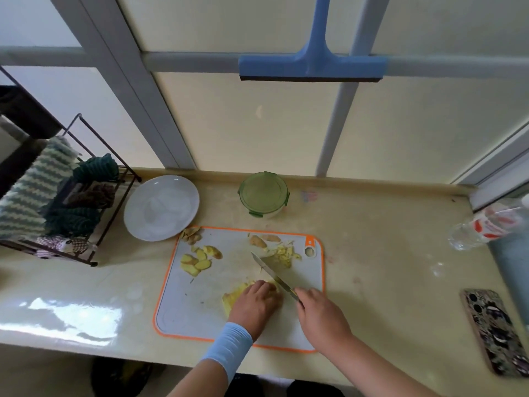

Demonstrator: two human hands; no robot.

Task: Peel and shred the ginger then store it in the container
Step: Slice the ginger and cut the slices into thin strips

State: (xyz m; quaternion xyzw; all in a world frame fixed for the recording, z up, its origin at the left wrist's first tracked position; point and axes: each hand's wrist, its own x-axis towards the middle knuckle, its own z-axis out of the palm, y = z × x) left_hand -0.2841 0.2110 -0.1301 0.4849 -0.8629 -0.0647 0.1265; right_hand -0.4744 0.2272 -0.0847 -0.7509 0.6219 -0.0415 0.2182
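the left hand (256, 303) lies on a stack of ginger slices (234, 296) at the near middle of the cutting board (183, 316), fingers bent down over the stack and pinning it to the board; the right hand (320, 319) is closed round the handle of the knife (270, 269), the handle almost hidden in the fist; the blade slants away to the far left, its heel just beside the left fingertips, its tip over bare board; loose slices (197, 260) sit at the board's left side, shredded ginger (283, 253) at its far right, peel scraps (191, 234) at the far left corner; the board's near left part is bare; its near edge runs close to the counter's front edge; the container (263, 194), green lid on, stands behind the board near the wall, apart from it; a white plate (161, 207) sits just beside the far left corner; bare counter (386, 253) lies right of the board, as far as a phone (498, 330) at the front right and a plastic bottle (486, 224) beyond it.
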